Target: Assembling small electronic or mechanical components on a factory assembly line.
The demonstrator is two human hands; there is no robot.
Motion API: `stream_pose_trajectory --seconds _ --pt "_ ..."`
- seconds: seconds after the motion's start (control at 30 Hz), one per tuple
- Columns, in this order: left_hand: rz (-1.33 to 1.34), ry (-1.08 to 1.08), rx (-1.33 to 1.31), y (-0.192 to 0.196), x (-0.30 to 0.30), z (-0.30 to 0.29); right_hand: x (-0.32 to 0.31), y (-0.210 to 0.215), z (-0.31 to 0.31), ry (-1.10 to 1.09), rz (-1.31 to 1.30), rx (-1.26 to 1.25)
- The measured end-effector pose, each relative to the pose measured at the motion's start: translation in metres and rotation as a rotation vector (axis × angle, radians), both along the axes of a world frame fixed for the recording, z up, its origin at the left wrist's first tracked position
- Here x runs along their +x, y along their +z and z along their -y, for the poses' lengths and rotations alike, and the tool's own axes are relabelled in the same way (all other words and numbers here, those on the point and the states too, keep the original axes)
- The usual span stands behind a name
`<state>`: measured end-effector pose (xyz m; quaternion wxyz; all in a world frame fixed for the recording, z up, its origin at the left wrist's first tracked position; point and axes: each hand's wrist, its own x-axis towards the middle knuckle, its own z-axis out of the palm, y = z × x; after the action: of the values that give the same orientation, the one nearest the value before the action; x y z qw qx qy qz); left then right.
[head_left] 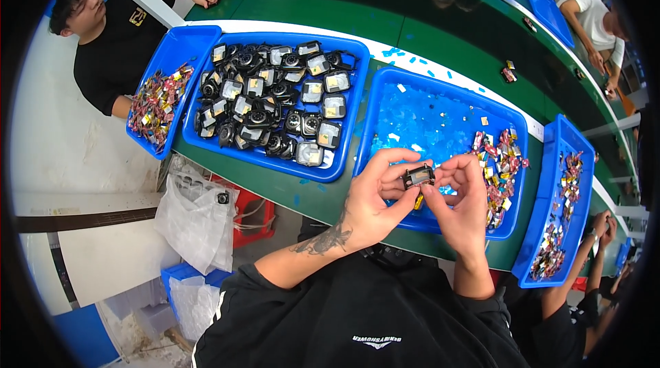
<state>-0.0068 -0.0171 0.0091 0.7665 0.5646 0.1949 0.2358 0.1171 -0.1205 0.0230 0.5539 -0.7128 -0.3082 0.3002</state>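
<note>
One black case (pixel 419 177), pinched between left hand (pixel 380 192) and right hand (pixel 459 199) over the blue tray (pixel 447 86), runs side to side, grey face up.

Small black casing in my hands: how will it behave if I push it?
The black casing looks stiff, its rectangular frame showing no bend between the fingers. Its boxy shape suggests sliding rather than rolling. It's probably light, given its small size.
</note>
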Motion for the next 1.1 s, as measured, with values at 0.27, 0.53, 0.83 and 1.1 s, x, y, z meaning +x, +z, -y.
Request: stream_pose_trajectory --seconds 0.27,0.53,0.83,1.1 --pt "-0.065 0.213 0.365 0.054 -0.018 -0.019 0.048 0.011 -0.023 0.037 -0.060 0.057" --pt "0.471 0.290 0.874 0.166 -0.091 -0.005 0.235 -0.022 -0.145 -0.199 -0.004 -0.259" --pt "0.501 0.230 1.011 0.173 -0.117 -0.036 0.256 -0.038 -0.164 -0.169 0.438 -0.459" --pt "0.423 0.478 1.094 0.170 -0.148 -0.049 0.023 0.004 -0.188 0.736 0.772 0.144"
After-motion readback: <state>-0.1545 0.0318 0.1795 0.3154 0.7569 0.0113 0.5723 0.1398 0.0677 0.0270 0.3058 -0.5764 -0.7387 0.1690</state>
